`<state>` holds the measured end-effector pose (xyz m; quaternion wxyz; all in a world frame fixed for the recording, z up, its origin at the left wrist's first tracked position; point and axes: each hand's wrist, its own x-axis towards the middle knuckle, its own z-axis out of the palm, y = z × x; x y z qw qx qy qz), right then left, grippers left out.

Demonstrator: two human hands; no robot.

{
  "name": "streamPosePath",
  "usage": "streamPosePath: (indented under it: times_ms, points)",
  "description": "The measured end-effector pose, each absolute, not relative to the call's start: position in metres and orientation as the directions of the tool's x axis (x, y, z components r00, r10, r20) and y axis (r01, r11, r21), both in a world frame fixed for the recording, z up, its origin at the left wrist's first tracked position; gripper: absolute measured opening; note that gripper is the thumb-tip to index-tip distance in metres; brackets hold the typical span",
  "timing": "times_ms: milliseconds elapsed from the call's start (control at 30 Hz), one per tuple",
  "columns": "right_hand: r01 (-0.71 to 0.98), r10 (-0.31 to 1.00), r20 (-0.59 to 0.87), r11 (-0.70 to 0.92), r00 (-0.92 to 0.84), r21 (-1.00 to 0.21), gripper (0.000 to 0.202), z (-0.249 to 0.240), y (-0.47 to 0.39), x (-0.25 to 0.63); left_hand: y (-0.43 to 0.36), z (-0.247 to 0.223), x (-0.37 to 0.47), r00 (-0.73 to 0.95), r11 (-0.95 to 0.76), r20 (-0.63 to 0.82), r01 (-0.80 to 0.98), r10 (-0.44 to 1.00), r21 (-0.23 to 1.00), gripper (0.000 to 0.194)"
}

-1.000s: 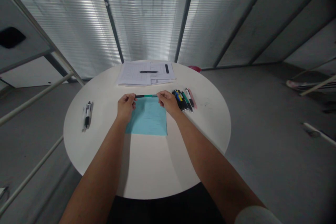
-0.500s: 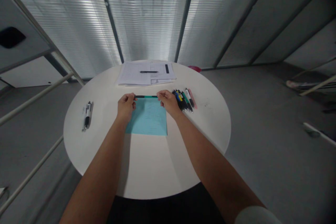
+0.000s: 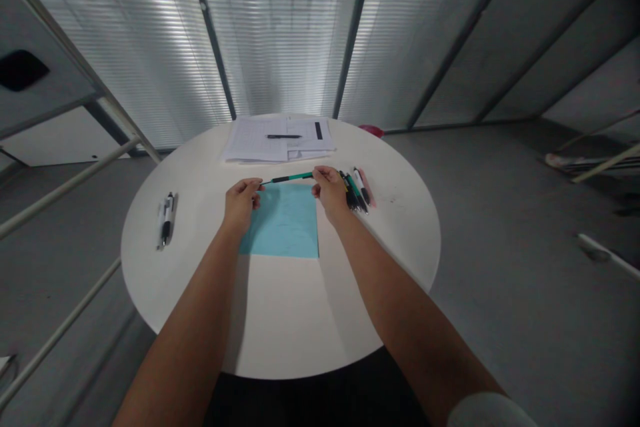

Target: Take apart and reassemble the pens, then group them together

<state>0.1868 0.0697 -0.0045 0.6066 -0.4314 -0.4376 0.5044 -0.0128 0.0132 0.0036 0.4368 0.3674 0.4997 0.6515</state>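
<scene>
My right hand (image 3: 330,188) is closed around the right end of a green pen (image 3: 299,177) with a black grip. The pen slants slightly down to the left above the top edge of a light blue sheet (image 3: 283,223). My left hand (image 3: 241,201) pinches the tip of a thin dark piece (image 3: 267,182) that lies in line with the pen's left end. Whether this thin piece is still joined to the pen is too small to tell. Just right of my right hand lie several pens (image 3: 356,192), partly hidden by it.
Stacked papers (image 3: 255,140) with a dark pen (image 3: 284,137) on top lie at the back of the round white table (image 3: 280,320). Two pens (image 3: 166,220) rest near its left edge. A white metal frame (image 3: 70,170) stands at the left.
My right hand has moved right and slightly up with the green pen. A thin dark piece now shows between the pen's black grip and my left hand, which has barely moved.
</scene>
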Motion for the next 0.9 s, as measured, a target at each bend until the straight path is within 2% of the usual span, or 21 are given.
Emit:
streamPosePath:
  times_ms: [367,500,667,900]
  points:
    - [-0.284,0.979,0.13,0.172,0.159,-0.943,0.029,-0.004,0.0699,0.1858,0.0123,0.0014,-0.0101,-0.283,-0.088,0.095,0.035,0.954,0.995,0.027]
    - [-0.276,0.978,0.138,0.178,0.158,-0.945,0.028,-0.0047,0.0704,0.1858,0.013,-0.0009,-0.0105,-0.274,-0.099,0.112,0.059,0.955,0.993,0.023]
    - [-0.283,0.978,0.113,0.161,0.178,-0.945,0.026,-0.0042,0.07,0.1861,0.0137,0.0011,-0.0103,-0.323,-0.128,0.116,-0.014,0.939,0.992,0.022]
    - [-0.38,0.956,0.026,0.14,0.291,-0.914,0.027,-0.0037,0.072,0.1889,0.012,0.0055,-0.0119,-0.344,-0.113,0.021,-0.251,0.939,0.961,0.026]
